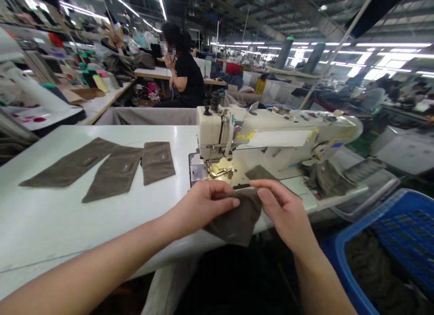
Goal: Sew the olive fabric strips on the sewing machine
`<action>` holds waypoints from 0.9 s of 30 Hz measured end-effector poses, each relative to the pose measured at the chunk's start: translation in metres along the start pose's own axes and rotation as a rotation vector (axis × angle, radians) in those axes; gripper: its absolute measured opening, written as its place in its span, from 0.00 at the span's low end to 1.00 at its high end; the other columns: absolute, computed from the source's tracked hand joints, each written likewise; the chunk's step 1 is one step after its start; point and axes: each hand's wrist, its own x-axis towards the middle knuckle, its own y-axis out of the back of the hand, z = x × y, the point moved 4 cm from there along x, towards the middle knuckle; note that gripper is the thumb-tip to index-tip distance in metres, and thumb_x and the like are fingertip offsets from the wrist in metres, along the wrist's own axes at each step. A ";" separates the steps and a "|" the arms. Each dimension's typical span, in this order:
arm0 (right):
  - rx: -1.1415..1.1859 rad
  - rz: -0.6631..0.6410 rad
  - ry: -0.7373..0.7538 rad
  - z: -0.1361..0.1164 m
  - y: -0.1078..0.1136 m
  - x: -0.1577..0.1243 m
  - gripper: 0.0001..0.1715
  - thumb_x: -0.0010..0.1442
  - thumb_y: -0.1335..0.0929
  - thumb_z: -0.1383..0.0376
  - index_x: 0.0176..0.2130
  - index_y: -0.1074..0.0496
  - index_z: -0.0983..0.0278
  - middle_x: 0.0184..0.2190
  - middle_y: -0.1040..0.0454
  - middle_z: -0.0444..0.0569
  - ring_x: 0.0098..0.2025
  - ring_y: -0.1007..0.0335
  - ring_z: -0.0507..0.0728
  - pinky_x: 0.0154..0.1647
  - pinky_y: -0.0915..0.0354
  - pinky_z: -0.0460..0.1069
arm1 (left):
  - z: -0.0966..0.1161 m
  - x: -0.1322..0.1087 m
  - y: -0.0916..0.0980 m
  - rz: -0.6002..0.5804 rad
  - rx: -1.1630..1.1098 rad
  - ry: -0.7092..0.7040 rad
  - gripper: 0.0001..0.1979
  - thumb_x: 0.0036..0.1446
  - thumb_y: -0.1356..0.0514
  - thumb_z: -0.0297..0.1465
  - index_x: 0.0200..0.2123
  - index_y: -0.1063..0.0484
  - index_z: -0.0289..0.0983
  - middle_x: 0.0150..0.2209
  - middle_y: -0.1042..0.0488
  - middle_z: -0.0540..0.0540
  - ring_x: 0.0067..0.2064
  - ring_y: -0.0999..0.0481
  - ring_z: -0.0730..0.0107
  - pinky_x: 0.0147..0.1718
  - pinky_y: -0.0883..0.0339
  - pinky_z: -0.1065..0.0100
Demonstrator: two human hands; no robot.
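Observation:
Between my two hands, an olive-brown fabric piece (237, 222) hangs over the table's front edge, just in front of the sewing machine (217, 138). My left hand (206, 204) pinches its upper left edge between thumb and fingers. At the upper right edge, my right hand (283, 206) grips the cloth with thumb and bent fingers. Another brown piece (261, 172) lies on the machine bed behind my right hand. Three flat brown pieces, the nearest to the machine being a squarish one (158, 162), lie on the table to the left.
The pale table (135, 229) spreads left of the machine. A blue basket (342, 242) with dark cloth stands at the lower right. Crumpled brown cloth (327, 179) lies right of the machine. Behind the table sits a person in black (190, 75).

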 end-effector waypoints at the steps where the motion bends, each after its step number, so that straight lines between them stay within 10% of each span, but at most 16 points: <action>1: 0.076 -0.003 -0.058 0.006 -0.001 0.001 0.23 0.61 0.30 0.47 0.46 0.22 0.62 0.32 0.21 0.47 0.31 0.26 0.55 0.31 0.32 0.47 | -0.006 0.002 0.002 0.006 -0.137 0.103 0.12 0.53 0.33 0.41 0.30 0.24 0.37 0.25 0.23 0.50 0.25 0.26 0.70 0.25 0.34 0.71; 8: 0.095 0.144 -0.130 0.022 -0.004 0.007 0.19 0.56 0.27 0.51 0.34 0.21 0.64 0.26 0.23 0.46 0.29 0.31 0.54 0.31 0.35 0.48 | -0.025 -0.014 -0.001 -0.102 -0.353 0.369 0.18 0.45 0.27 0.44 0.32 0.23 0.36 0.29 0.20 0.48 0.28 0.24 0.69 0.29 0.32 0.71; 14: 0.080 0.337 -0.161 0.040 0.016 0.018 0.21 0.52 0.25 0.49 0.33 0.21 0.65 0.24 0.25 0.44 0.26 0.34 0.53 0.29 0.37 0.47 | -0.044 -0.027 0.020 -0.108 -0.231 0.310 0.17 0.52 0.31 0.44 0.36 0.22 0.36 0.35 0.19 0.47 0.36 0.22 0.67 0.36 0.31 0.69; 23: 0.159 -0.189 0.020 0.007 -0.027 0.001 0.12 0.60 0.27 0.55 0.37 0.19 0.60 0.33 0.19 0.45 0.34 0.25 0.54 0.36 0.32 0.48 | -0.020 -0.017 0.021 -0.027 0.035 0.001 0.33 0.44 0.26 0.36 0.55 0.26 0.41 0.48 0.20 0.44 0.51 0.23 0.55 0.49 0.29 0.59; 27: 0.208 0.026 -0.049 0.007 -0.031 -0.003 0.16 0.62 0.30 0.52 0.39 0.20 0.62 0.33 0.20 0.47 0.31 0.27 0.53 0.32 0.33 0.47 | -0.021 -0.015 0.004 -0.013 -0.218 0.155 0.17 0.53 0.32 0.42 0.42 0.22 0.36 0.33 0.19 0.46 0.35 0.21 0.62 0.36 0.28 0.65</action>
